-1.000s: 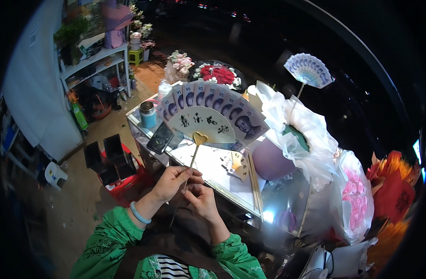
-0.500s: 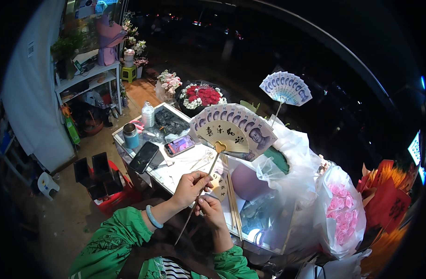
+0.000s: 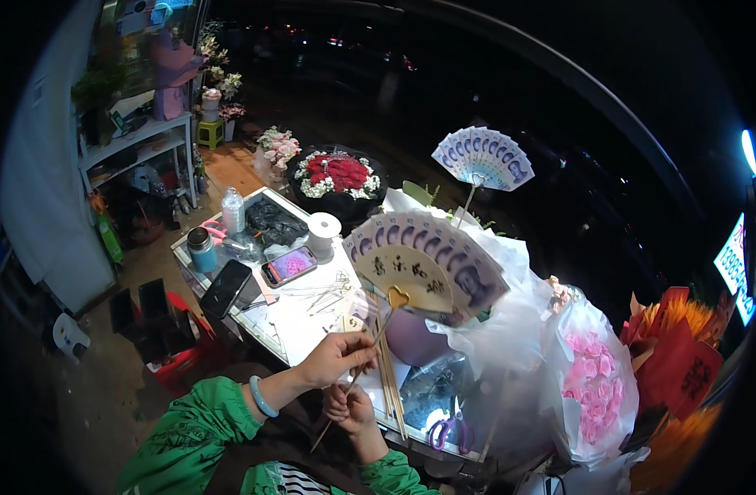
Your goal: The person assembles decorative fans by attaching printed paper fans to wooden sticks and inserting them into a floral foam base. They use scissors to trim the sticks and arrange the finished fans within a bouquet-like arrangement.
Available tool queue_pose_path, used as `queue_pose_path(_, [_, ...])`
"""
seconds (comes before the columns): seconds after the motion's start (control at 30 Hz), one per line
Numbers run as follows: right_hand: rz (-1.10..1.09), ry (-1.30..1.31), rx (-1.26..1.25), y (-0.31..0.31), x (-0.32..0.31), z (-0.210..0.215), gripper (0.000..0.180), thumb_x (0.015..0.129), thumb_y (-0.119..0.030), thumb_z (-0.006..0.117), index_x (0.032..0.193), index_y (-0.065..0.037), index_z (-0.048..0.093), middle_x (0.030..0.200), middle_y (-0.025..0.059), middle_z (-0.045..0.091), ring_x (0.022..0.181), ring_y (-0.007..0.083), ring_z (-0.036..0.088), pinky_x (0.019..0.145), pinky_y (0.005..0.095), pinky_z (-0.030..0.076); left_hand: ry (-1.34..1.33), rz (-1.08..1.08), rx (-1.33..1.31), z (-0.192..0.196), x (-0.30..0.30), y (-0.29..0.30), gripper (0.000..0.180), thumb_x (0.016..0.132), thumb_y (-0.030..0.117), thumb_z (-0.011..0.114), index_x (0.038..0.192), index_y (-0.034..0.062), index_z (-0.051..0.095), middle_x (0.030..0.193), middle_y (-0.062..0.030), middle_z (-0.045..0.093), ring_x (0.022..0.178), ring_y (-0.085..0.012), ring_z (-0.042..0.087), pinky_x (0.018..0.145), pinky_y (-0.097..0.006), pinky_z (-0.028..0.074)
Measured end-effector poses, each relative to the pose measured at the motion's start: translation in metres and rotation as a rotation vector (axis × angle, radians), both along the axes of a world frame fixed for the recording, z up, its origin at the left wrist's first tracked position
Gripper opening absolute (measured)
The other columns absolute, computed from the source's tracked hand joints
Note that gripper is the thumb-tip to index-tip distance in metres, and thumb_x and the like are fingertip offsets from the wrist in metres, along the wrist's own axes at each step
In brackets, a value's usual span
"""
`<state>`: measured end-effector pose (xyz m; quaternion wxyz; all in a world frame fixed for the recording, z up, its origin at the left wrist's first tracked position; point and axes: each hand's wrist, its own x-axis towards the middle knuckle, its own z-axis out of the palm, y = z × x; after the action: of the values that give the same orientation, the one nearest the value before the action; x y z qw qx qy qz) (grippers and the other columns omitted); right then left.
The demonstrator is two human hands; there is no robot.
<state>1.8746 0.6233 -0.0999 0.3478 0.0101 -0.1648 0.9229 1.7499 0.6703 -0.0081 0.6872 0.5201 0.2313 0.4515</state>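
Note:
A fan of fanned-out banknotes (image 3: 468, 276) around a pale paper fan stands up on a thin stick (image 3: 327, 429), with a gold heart (image 3: 398, 296) where fan and stick meet. My left hand (image 3: 341, 361), a pale bangle on its wrist, pinches the stick below the heart. Lower down, my right hand (image 3: 350, 410) has its fingers closed round the same stick. Beyond them, a second banknote fan (image 3: 482, 158) rises on its own stick from a bouquet in white wrapping (image 3: 510, 346). Several loose wooden sticks (image 3: 389, 388) lie beside my hands.
The lit worktable (image 3: 308, 334) bears two phones, a blue-bodied flask (image 3: 201, 249), a clear bottle (image 3: 233, 210), a white spool (image 3: 322, 235) and purple scissors (image 3: 449, 429). Red roses (image 3: 338, 173) stand behind it; wrapped pink roses (image 3: 592, 384) are at right. Black bins (image 3: 153, 307) stand at left.
The scene has shifted left in view; the white spool and purple scissors now show. The held fan leans a little more to the right. Both hands keep hold of its stick.

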Motion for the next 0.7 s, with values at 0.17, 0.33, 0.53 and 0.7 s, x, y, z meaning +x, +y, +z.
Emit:
queue_pose_path(0.17, [-0.132, -0.104, -0.061, -0.019, 0.010, -0.008, 0.026, 0.091, -0.025, 0.041, 0.077, -0.004, 0.049, 0.063, 0.0056, 0.046, 0.048, 0.0116, 0.040, 0.044, 0.0217, 0.033, 0.334, -0.377, 0.079, 0.002, -0.009, -0.006, 0.022, 0.090, 0.018, 0.055, 0.102, 0.0002, 0.058, 0.086, -0.0037, 0.063, 0.080, -0.0087, 0.058, 0.074, -0.024, 0.047])
queue_pose_path(0.33, [-0.734, -1.184, 0.537, -0.038, 0.062, -0.003, 0.021, 0.088, -0.012, 0.054, 0.103, 0.002, 0.056, 0.087, 0.0072, 0.059, 0.082, 0.0173, 0.060, 0.073, 0.0285, 0.047, 0.491, -0.296, 0.242, 0.006, -0.013, -0.005, 0.022, 0.090, 0.018, 0.054, 0.103, 0.0005, 0.057, 0.084, -0.0054, 0.065, 0.079, -0.0109, 0.061, 0.072, -0.026, 0.048])
queue_pose_path(0.53, [-1.133, -2.579, 0.647, -0.077, 0.186, -0.006, 0.032, 0.073, -0.010, 0.060, 0.102, 0.001, 0.055, 0.104, 0.0189, 0.053, 0.095, 0.0364, 0.049, 0.082, 0.0427, 0.041, 0.461, 0.134, 0.186, 0.012, -0.018, 0.023, 0.017, 0.093, 0.013, 0.048, 0.101, -0.0015, 0.051, 0.077, -0.0092, 0.063, 0.070, -0.0137, 0.064, 0.065, -0.026, 0.052])
queue_pose_path(0.7, [-1.081, -2.638, 0.564, -0.098, 0.205, -0.029, 0.041, 0.073, -0.007, 0.058, 0.112, 0.002, 0.050, 0.113, 0.0212, 0.046, 0.100, 0.0386, 0.048, 0.086, 0.0427, 0.040, 0.295, 0.193, 0.188, 0.010, -0.018, 0.062, 0.022, 0.091, 0.009, 0.049, 0.110, -0.0015, 0.049, 0.080, -0.0063, 0.061, 0.073, -0.0128, 0.063, 0.063, -0.023, 0.050])
